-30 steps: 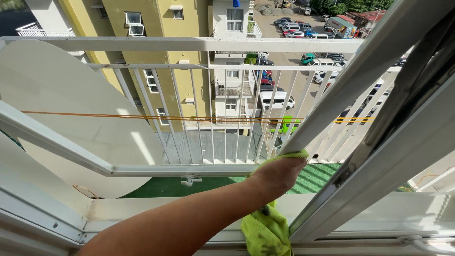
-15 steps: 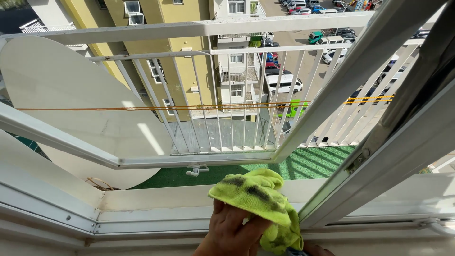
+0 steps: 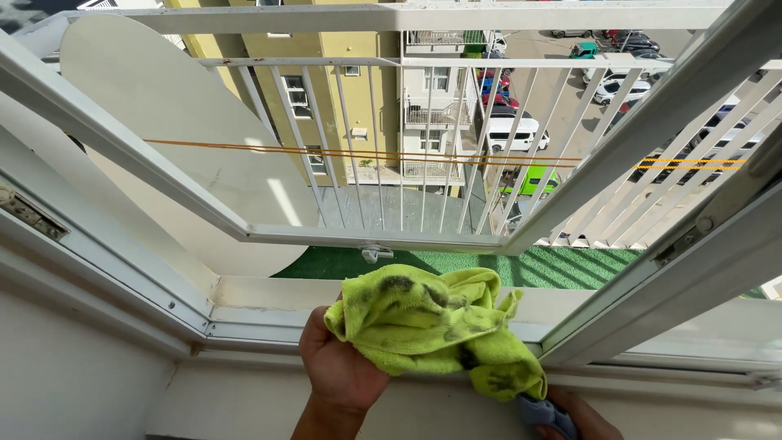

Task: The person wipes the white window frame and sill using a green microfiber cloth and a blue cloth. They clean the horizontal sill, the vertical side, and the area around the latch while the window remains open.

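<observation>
The open white-framed window (image 3: 521, 236) gave straight onto a drop of many storeys, and that was the main hazard: the soiled lime-green microfibre cloth (image 3: 432, 326), bunched over the white window sill track (image 3: 261, 322), lay only partly in hand, so a loose hold or a wide sweep could have flicked it out over the ledge. It would probably have landed on the strip of green artificial turf (image 3: 570, 265) outside, inside the white metal balcony railing (image 3: 383, 147), though it could conceivably have slipped between the bars to the car park far below. Leaning out to reach further would have been the graver risk to the person. The left hand (image 3: 338, 367) was closed on the cloth's near edge, fingers tucked beneath the fabric. The right hand (image 3: 570, 415) showed only at the bottom edge of the frame, wrapped around a small blue-grey object (image 3: 542, 411) that I could not identify. The cloth carried dark smears, so further wiping might have spread grime rather than lifted it. The sill looked pale, painted and sunlit; the wall below it was plain white. A thin orange line (image 3: 326, 151) ran across the railing, and a large pale rounded panel (image 3: 155, 106) stood at left.
</observation>
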